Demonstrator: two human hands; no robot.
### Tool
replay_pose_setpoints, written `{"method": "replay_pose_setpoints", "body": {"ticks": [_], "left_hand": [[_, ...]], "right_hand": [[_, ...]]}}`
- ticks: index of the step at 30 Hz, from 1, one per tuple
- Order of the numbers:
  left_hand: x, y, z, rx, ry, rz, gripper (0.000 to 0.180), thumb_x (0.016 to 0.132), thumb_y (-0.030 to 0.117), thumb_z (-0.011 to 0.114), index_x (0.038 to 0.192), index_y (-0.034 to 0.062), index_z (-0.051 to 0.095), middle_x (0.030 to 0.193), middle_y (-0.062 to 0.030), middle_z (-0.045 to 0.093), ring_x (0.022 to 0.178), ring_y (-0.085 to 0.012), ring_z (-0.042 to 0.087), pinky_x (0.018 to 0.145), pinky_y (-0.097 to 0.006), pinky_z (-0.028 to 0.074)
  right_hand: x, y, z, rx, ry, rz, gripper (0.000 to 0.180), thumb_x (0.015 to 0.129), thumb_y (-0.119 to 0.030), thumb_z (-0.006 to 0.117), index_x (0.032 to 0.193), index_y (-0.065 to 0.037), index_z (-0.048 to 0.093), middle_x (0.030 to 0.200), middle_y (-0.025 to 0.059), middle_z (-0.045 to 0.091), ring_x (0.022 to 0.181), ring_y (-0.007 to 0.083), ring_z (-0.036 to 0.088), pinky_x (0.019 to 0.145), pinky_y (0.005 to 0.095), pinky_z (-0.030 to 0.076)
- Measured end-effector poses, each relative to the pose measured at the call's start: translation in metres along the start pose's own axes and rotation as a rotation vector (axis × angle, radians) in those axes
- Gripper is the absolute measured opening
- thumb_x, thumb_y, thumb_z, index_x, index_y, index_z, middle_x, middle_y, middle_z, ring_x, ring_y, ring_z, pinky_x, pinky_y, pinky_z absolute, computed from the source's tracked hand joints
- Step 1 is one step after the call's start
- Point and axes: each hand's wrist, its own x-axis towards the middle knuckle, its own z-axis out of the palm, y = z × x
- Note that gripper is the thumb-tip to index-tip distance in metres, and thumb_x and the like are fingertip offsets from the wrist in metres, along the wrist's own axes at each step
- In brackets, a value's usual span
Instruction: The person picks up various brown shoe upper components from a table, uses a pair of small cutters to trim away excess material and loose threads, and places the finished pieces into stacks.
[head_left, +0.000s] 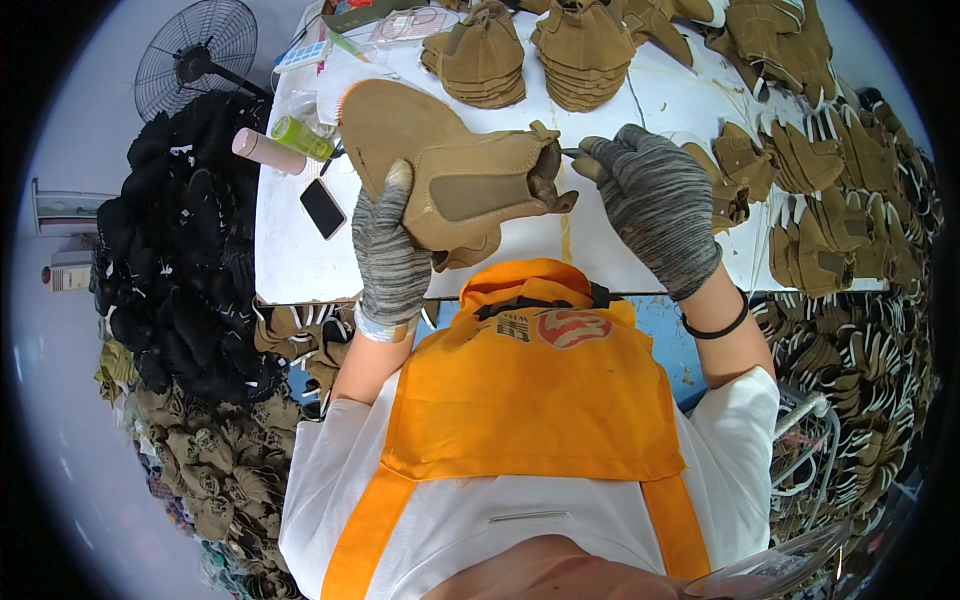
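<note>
A tan ankle-boot upper (430, 160) with an elastic side panel lies on its side above the near part of the white table. My left hand (390, 245), in a grey knitted glove, grips it from below, with the thumb on its outer face. The boot's ankle opening points right, toward my right hand (655, 205). That hand wears a matching glove, and its fingers are closed around a slim dark tool (570, 153). The tool's tip reaches the edge of the opening; most of it is hidden in the fist, so its kind does not show.
On the white table (300, 265) lie a phone (323, 208), a pink bottle (268, 151) and a green bottle (302, 138). Stacked brown uppers (480, 60) stand at the back. More brown uppers (815, 250) line the right side. Black uppers (180, 260) are heaped at left.
</note>
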Motion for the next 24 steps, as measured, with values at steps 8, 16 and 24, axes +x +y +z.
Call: {"method": "replay_pose_setpoints", "body": {"ticks": [8,16,24], "left_hand": [[0.007,-0.008,-0.007,0.023,0.046,0.07,0.046,0.092,0.028,0.057,0.126,-0.0014,0.046,0.112,-0.0126,0.059,0.099,-0.0211,0.061,0.084,-0.033,0.053],[-0.001,-0.021,0.002,0.1,0.002,0.056,0.047,0.092,0.029,0.058,0.126,-0.0011,0.047,0.115,-0.0115,0.057,0.102,-0.0194,0.059,0.088,-0.032,0.049],[0.005,-0.019,-0.013,0.124,0.046,0.12,0.051,0.091,0.029,0.059,0.13,-0.0004,0.043,0.118,-0.0117,0.055,0.106,-0.0205,0.056,0.09,-0.033,0.048]], "right_hand": [[-0.004,0.011,0.011,0.262,0.174,0.032,0.029,0.079,-0.018,0.071,0.103,-0.005,0.063,0.089,0.0089,0.063,0.078,0.0232,0.062,0.07,0.0322,0.051],[0.014,0.003,0.055,0.458,0.062,0.246,0.023,0.078,-0.014,0.069,0.097,-0.003,0.062,0.086,0.0132,0.064,0.081,0.0272,0.062,0.073,0.0337,0.051],[0.001,0.035,0.035,0.371,0.204,0.224,0.019,0.082,-0.019,0.064,0.093,-0.003,0.065,0.083,0.0154,0.065,0.075,0.0305,0.063,0.068,0.0358,0.051]]}}
